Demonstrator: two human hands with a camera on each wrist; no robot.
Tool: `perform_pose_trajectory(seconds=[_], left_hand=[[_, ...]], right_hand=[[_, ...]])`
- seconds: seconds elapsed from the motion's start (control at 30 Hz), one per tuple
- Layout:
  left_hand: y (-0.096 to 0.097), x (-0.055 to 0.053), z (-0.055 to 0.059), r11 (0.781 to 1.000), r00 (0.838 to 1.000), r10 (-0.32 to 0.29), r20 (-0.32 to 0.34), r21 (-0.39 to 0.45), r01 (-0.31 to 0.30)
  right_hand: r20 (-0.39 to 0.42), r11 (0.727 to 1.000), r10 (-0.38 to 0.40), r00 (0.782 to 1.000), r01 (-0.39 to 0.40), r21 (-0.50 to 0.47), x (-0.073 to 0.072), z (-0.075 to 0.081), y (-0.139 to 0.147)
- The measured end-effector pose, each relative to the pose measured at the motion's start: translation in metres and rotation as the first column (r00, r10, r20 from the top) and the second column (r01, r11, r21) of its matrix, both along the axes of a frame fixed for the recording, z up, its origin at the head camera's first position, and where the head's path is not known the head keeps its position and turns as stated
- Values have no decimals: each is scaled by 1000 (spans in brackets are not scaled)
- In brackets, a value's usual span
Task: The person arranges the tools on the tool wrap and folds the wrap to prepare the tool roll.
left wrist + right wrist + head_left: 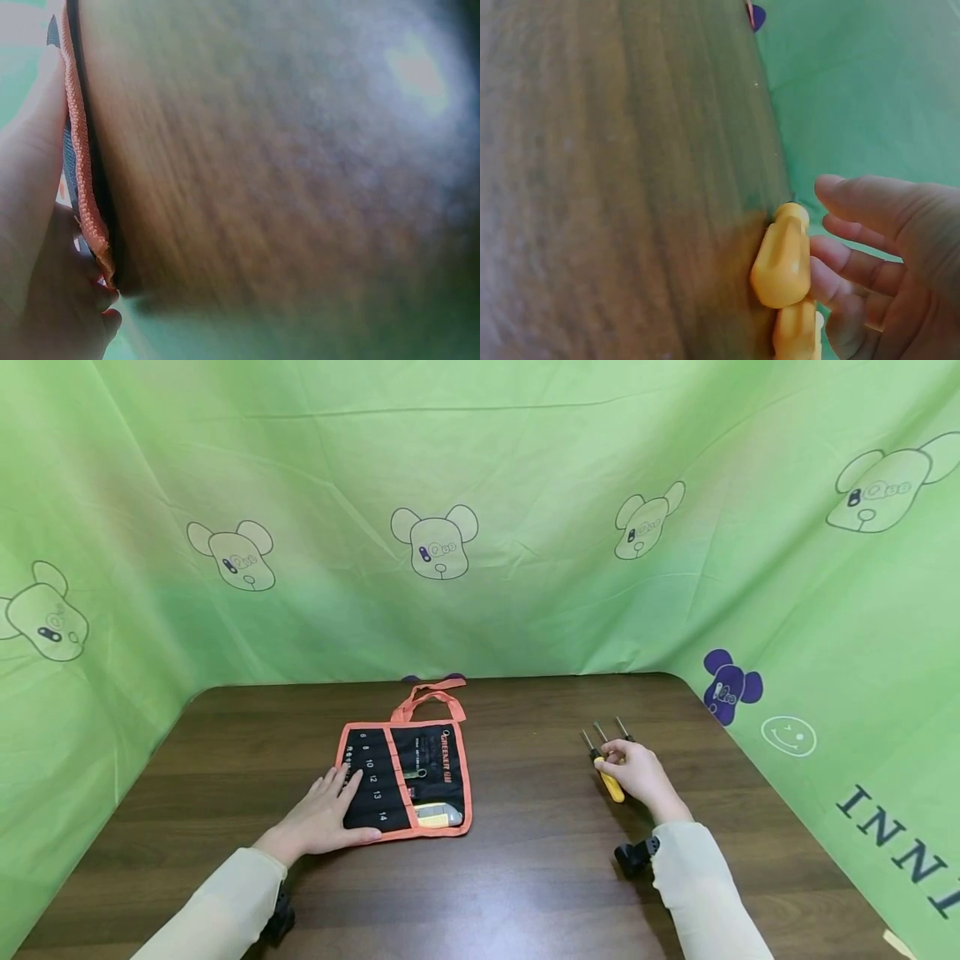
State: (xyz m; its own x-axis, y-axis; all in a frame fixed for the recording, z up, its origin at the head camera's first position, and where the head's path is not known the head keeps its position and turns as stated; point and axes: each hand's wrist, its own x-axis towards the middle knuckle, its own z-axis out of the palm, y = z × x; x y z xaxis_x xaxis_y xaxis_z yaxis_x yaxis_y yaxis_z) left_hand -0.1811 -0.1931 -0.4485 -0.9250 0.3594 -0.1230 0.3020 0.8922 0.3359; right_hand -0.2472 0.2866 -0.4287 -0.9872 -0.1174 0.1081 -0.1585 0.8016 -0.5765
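My left hand (326,814) rests with fingers spread on the left side of a black tool pouch (435,743) with orange trim. Size numbers run down its pocket strip. In the left wrist view, the pouch's orange edging (80,150) passes beside that hand. My right hand (637,775) reaches over several screwdrivers lying on the table, its fingertips at the nearest one. That screwdriver (611,786) has a yellow handle. In the right wrist view, the thumb stands apart from the yellow handle (781,262) and the other fingers lie along its far side.
A grey and yellow tool (438,815) sits in the pouch's lower pocket, with a small metal ring end (420,773) above it. Orange straps (431,695) extend toward the back of the brown table (517,877). A green printed curtain (525,610) hangs around the table.
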Motion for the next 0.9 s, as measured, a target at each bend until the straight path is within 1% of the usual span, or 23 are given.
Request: perform_pose_trajectory(seconds=[0.27,0.5,0.73,0.9], left_hand=[[0,0,0,1000,1000,3,3,1,-3],[0,1,1,1000,1000,7,10,6,-7],[1,0,1,1000,1000,6,8,2,-6],[1,0,1,1000,1000,4,8,1,-4]], right_hand=[[3,998,-3,1000,3,60,0,-3,-4],[41,997,-34,999,31,68,2,-4,-9],[81,1000,-26,996,25,11,1,-4,-11],[67,998,-9,998,13,-60,0,-3,-12]])
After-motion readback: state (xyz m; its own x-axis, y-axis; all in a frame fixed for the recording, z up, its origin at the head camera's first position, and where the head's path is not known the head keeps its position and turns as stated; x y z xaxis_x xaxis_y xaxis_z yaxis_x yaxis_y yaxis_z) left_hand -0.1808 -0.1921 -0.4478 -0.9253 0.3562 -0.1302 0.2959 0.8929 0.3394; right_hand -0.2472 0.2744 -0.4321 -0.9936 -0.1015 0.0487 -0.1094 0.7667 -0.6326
